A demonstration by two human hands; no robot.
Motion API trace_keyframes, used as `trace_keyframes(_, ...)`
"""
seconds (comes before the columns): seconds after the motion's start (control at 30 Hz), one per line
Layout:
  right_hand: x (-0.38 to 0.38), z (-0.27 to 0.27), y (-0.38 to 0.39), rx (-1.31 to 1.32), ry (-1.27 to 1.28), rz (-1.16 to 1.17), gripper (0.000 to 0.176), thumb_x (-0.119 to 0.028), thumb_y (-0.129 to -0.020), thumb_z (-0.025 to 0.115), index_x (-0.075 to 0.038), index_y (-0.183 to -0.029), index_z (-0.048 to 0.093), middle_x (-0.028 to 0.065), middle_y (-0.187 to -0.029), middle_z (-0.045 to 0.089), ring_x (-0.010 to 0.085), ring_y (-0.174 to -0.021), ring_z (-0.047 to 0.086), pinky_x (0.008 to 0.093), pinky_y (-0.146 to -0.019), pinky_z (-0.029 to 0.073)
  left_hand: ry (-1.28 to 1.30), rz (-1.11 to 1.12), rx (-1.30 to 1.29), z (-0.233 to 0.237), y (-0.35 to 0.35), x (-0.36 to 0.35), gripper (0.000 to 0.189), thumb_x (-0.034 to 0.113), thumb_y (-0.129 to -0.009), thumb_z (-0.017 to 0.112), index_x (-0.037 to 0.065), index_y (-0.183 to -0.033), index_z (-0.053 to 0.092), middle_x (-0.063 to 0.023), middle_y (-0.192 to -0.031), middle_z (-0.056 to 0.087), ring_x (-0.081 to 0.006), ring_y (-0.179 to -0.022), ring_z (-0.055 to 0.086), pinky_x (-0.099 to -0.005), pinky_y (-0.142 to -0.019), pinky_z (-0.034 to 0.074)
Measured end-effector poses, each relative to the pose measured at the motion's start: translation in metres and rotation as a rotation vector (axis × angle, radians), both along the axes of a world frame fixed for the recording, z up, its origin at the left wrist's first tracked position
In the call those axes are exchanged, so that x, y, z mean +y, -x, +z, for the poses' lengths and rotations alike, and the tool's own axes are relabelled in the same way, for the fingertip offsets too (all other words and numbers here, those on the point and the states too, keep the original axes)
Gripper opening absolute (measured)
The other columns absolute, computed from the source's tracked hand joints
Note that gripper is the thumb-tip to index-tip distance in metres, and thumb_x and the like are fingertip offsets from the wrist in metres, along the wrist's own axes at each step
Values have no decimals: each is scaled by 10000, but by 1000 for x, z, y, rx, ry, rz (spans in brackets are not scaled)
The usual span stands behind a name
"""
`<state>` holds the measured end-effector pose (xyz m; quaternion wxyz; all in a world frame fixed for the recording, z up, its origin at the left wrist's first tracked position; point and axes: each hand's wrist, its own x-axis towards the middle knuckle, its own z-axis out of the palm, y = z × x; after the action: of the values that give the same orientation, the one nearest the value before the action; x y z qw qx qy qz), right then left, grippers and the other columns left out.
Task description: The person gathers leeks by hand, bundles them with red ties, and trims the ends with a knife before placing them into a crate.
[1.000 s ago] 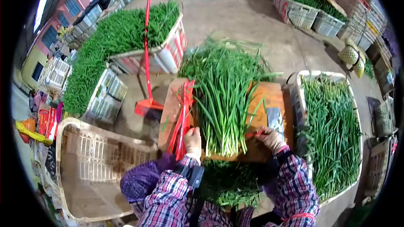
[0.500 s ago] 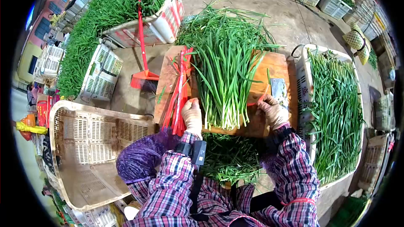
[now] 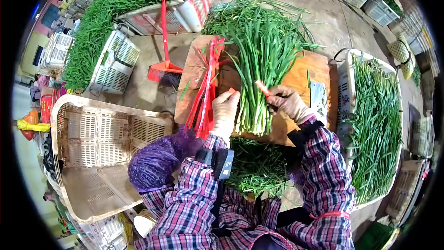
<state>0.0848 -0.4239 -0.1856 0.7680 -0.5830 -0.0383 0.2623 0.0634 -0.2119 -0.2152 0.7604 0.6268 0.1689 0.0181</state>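
A bunch of long green garlic chives (image 3: pixel 263 51) lies on a wooden board (image 3: pixel 307 71), pale cut ends toward me. My right hand (image 3: pixel 290 103), in a light glove, pinches a red strip (image 3: pixel 262 88) over the right side of the stalks. At the left edge of the bunch, my left hand (image 3: pixel 225 112) is closed with a bit of red between its fingertips. Whether both red ends belong to one strip is hidden behind the stalks. More red strips (image 3: pixel 202 102) lie beside my left hand, on the board's left part.
A flat metal blade (image 3: pixel 318 96) lies on the board's right. A crate of chives (image 3: pixel 348 157) stands right; a bare-bottomed crate (image 3: pixel 99 190) stands left. A red broom (image 3: pixel 165 67) and a heaped crate (image 3: pixel 203 7) are beyond. Loose leaves (image 3: pixel 259 171) lie below the board.
Both hands have moved inward and away from me, drawing closer together. The stalks are gathered into a narrower bunch, and the red strip's right end has come up over them.
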Motion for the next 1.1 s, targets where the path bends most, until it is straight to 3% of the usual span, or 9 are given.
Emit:
trace_keyframes(0.2, 23, 5, 8, -113, 19, 123, 112, -136, -905, 606, -43, -860, 562, 0, -683, 559, 92, -561, 514, 242, -516, 415, -336, -223, -52, 23, -11, 21, 202, 144, -855, 625, -46, -918, 658, -21, -674, 590, -83, -638, 471, -268, -607, 420)
trace_keyframes(0.37, 33, -16, 30, -139, 34, 21, 99, -105, -895, 616, -41, -858, 549, -1, -710, 562, 89, -619, 506, 248, -570, 429, -618, -316, 57, 6, -23, 36, 283, 248, -803, 647, -35, -814, 639, -136, -701, 650, -234, -579, 535, -372, -602, 427)
trace_keyframes(0.4, 36, -13, 33, -172, 86, -23, 109, -118, -890, 627, -48, -854, 553, -4, -711, 564, 85, -620, 510, 242, -572, 428, -649, -276, 23, 11, -19, 32, 250, 212, -815, 646, -34, -777, 629, -75, -664, 636, -187, -563, 509, -355, -581, 419)
trace_keyframes(0.53, 32, -9, 40, -151, 109, -149, 82, -108, -892, 623, -46, -875, 572, -44, -721, 534, 57, -659, 473, 221, -602, 412, -345, -244, 18, 32, -11, 18, 104, 91, -842, 635, -6, -859, 670, 53, -765, 580, -42, -704, 485, -227, -613, 410)
trace_keyframes(0.67, 18, 18, 43, -381, 717, -115, 196, -147, -863, 617, -23, -1015, 608, 107, -814, 644, 202, -779, 607, 332, -698, 480, -172, -222, 166, 28, -10, 7, 203, 168, -820, 634, -23, -879, 671, -13, -728, 624, -107, -596, 504, -283, -551, 400)
trace_keyframes(0.8, 18, 21, 43, -466, 834, -128, 227, -212, -793, 618, -90, -983, 616, 188, -883, 637, 385, -847, 596, 436, -740, 475, -67, -259, 174, 18, -15, 18, 174, 200, -812, 644, 37, -867, 618, -52, -800, 643, -172, -667, 624, -285, -584, 496)
trace_keyframes(0.93, 22, 40, 42, -564, 733, -120, 263, -192, -802, 625, -97, -1047, 616, 148, -876, 648, 339, -832, 616, 415, -714, 486, -199, -175, 316, 7, -26, 48, 289, 270, -824, 610, 74, -1038, 600, -17, -801, 603, -168, -650, 584, -274, -597, 473)
trace_keyframes(1.07, -18, 106, 80, -586, 800, -110, 454, -244, -809, 625, -132, -1240, 537, 148, -1053, 648, 321, -984, 610, 403, -845, 479, -485, -264, 249, 52, -36, 38, 473, 215, -814, 575, 63, -1255, 495, -69, -1082, 581, -223, -1014, 548, -359, -905, 442)
trace_keyframes(1.1, -38, 128, 100, -577, 811, -138, 457, -247, -813, 628, -131, -1244, 531, 142, -1059, 649, 317, -992, 610, 399, -850, 478, -406, -286, -51, 63, -24, 24, 510, 159, -813, 548, 59, -1303, 452, -77, -1172, 550, -215, -1076, 527, -349, -937, 425)
